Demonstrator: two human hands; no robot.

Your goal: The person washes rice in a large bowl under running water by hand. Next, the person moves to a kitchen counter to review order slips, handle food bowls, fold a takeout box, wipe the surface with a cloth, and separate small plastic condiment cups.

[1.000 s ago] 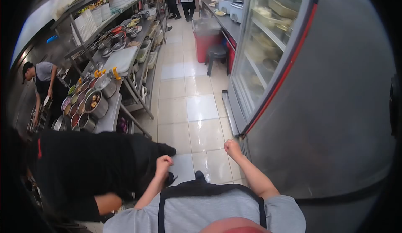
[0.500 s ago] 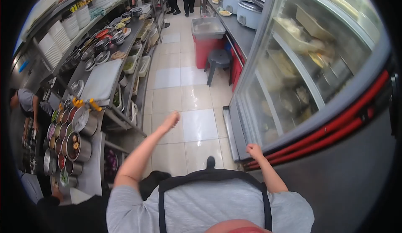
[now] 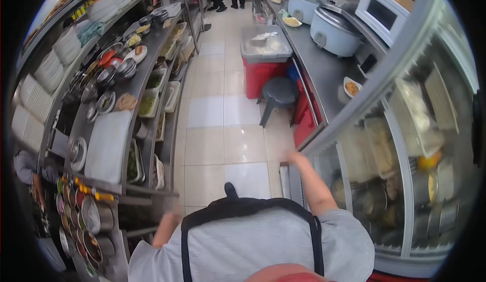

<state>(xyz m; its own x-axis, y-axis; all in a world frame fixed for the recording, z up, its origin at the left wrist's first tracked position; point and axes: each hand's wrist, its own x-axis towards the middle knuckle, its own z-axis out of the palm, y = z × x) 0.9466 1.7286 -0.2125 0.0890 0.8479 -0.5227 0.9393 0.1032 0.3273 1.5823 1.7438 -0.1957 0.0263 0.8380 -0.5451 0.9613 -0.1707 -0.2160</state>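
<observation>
Right hand [image 3: 292,156] is near the fridge [image 3: 405,191], left hand [image 3: 173,214] near the counter [image 3: 120,246]; through blur I can't tell openness or hold.

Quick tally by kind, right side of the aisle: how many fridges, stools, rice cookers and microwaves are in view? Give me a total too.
Fridge: 1
Stool: 1
Rice cookers: 2
Microwave: 1
Total: 5

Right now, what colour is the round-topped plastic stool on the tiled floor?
The round-topped plastic stool is dark grey, seen best in the head view.
</observation>
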